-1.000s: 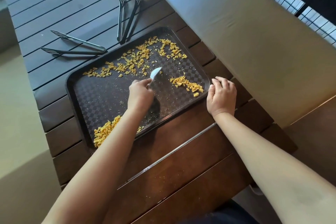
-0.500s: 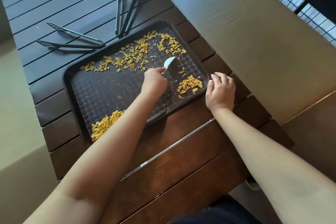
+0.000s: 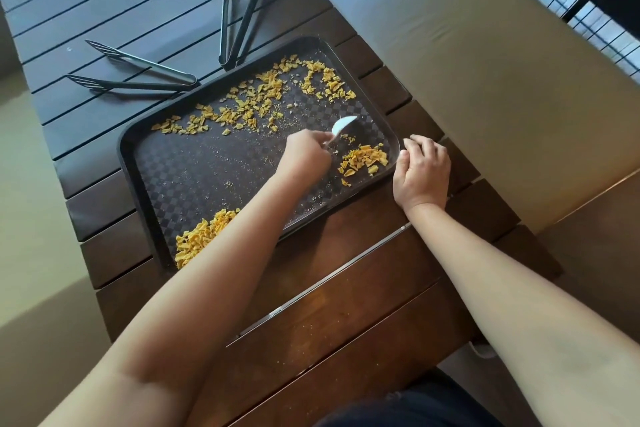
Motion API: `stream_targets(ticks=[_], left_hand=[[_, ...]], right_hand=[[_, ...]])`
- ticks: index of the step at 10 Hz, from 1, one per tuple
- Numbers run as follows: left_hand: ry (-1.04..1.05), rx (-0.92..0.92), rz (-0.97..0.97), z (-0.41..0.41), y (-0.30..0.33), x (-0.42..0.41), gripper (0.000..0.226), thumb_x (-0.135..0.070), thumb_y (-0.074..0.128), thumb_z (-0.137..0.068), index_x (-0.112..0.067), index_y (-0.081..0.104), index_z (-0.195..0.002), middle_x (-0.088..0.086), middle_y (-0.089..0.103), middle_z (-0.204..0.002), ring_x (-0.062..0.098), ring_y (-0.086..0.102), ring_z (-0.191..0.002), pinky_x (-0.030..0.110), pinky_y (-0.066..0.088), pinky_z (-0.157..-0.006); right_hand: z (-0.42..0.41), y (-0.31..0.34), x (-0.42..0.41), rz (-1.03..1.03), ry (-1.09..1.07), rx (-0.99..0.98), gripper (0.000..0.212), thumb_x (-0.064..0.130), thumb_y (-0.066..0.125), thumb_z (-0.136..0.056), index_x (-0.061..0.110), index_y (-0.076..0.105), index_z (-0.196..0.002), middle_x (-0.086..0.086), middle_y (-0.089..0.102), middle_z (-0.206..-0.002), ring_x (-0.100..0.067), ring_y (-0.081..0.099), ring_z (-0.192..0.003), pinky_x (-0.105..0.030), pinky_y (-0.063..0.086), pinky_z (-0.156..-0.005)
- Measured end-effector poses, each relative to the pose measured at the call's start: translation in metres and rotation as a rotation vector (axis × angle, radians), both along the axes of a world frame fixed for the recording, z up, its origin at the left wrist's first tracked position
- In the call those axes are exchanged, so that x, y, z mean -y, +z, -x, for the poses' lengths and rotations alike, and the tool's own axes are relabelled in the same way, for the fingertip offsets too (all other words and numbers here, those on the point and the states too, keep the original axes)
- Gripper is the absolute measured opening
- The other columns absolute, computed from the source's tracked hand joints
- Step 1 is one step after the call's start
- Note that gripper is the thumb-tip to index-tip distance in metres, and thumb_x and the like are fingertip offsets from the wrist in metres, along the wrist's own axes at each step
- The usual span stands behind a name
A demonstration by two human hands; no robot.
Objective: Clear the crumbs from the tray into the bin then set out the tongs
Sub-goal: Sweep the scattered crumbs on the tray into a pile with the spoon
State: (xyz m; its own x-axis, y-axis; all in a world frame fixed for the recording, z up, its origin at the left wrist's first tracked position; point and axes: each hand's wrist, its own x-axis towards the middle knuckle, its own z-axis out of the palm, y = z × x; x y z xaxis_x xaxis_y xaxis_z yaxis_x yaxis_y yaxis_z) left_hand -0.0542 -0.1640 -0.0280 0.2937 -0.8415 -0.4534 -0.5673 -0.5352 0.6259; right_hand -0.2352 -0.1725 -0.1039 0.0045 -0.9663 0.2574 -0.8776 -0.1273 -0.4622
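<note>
Beyond tray (image 3: 145,163): two tongs (image 3: 138,74) | beside: cushion (image 3: 485,62), perhaps bench

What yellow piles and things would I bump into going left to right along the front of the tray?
Crumb pile in the near-left corner → left hand holding the white scraper → small crumb pile → tray rim → right hand at the tray's edge.
</note>
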Motion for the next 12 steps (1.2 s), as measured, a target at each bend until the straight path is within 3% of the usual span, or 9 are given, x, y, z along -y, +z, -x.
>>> stream_targets(ticks=[1, 4, 5, 6, 7, 9, 10, 12], left_hand=[[-0.082, 0.04, 0.001, 0.01, -0.002, 0.011, 0.045, 0.001, 0.043, -0.091, -0.019, 0.057, -0.128, 0.007, 0.06, -0.125, 0.01, 0.047, -0.049, 0.023, 0.044, -0.047], [-0.305, 0.032, -0.079, 0.005, 0.011, -0.011, 0.04, -0.002, 0.043, -0.089, -0.021, 0.067, -0.116, 0.003, 0.066, -0.116, 0.005, 0.048, -0.046, 0.01, 0.034, -0.034], [-0.067, -0.042, -0.01, -0.012, 0.011, -0.009, 0.037, -0.003, 0.045, -0.091, -0.016, 0.063, -0.12, 0.004, 0.066, -0.116, 0.003, 0.038, -0.042, 0.012, 0.034, -0.033], [0.003, -0.006, 0.008, -0.017, 0.008, -0.009, 0.037, -0.003, 0.046, -0.092, -0.014, 0.06, -0.124, 0.005, 0.063, -0.122, 0.003, 0.04, -0.043, 0.011, 0.036, -0.034], [-0.063, -0.042, -0.028, -0.01, 0.003, -0.02, 0.036, -0.004, 0.047, -0.093, -0.017, 0.062, -0.122, 0.005, 0.063, -0.123, 0.006, 0.043, -0.045, 0.015, 0.041, -0.04], [-0.205, -0.024, -0.097, -0.005, 0.009, -0.022, 0.033, -0.009, 0.049, -0.092, -0.024, 0.067, -0.114, 0.001, 0.067, -0.112, 0.005, 0.039, -0.041, 0.014, 0.037, -0.037], [-0.151, -0.023, -0.03, -0.002, 0.015, -0.014, 0.032, -0.008, 0.05, -0.09, -0.021, 0.067, -0.115, 0.001, 0.067, -0.113, 0.004, 0.04, -0.04, 0.015, 0.038, -0.037], [-0.388, 0.172, -0.002, 0.013, 0.014, -0.005, 0.04, -0.005, 0.047, -0.087, -0.028, 0.069, -0.112, 0.0, 0.066, -0.118, 0.018, 0.066, -0.08, 0.028, 0.056, -0.066]], right_hand=[[0.0, 0.001, -0.001, -0.022, 0.006, -0.005, 0.048, 0.029, 0.03, -0.09, 0.003, 0.066, -0.109, -0.014, 0.062, -0.115, -0.035, 0.054, -0.103, -0.043, 0.042, -0.089], [-0.001, -0.001, 0.0, 0.01, -0.008, 0.009, 0.045, 0.027, 0.034, -0.088, 0.003, 0.067, -0.106, -0.014, 0.064, -0.112, -0.037, 0.055, -0.1, -0.043, 0.043, -0.086], [-0.001, -0.001, 0.0, 0.017, -0.005, 0.004, 0.045, 0.027, 0.034, -0.088, 0.003, 0.068, -0.105, -0.014, 0.064, -0.111, -0.037, 0.056, -0.099, -0.043, 0.044, -0.085], [-0.001, -0.002, 0.001, 0.02, -0.005, 0.004, 0.044, 0.027, 0.035, -0.088, 0.003, 0.068, -0.105, -0.014, 0.064, -0.11, -0.037, 0.056, -0.098, -0.043, 0.044, -0.086], [0.0, -0.002, 0.001, 0.009, -0.007, 0.005, 0.045, 0.027, 0.034, -0.088, 0.003, 0.068, -0.105, -0.014, 0.064, -0.111, -0.037, 0.055, -0.099, -0.043, 0.044, -0.087], [-0.001, -0.002, 0.001, 0.007, -0.007, 0.005, 0.045, 0.027, 0.034, -0.088, 0.003, 0.067, -0.106, -0.014, 0.064, -0.112, -0.037, 0.055, -0.1, -0.043, 0.043, -0.087], [-0.001, -0.001, 0.001, -0.011, -0.002, 0.007, 0.046, 0.028, 0.032, -0.089, 0.003, 0.067, -0.107, -0.014, 0.063, -0.113, -0.036, 0.055, -0.101, -0.043, 0.043, -0.088], [0.0, 0.0, 0.001, -0.012, -0.001, 0.007, 0.047, 0.028, 0.032, -0.089, 0.003, 0.067, -0.107, -0.014, 0.063, -0.113, -0.037, 0.054, -0.101, -0.043, 0.042, -0.088]])
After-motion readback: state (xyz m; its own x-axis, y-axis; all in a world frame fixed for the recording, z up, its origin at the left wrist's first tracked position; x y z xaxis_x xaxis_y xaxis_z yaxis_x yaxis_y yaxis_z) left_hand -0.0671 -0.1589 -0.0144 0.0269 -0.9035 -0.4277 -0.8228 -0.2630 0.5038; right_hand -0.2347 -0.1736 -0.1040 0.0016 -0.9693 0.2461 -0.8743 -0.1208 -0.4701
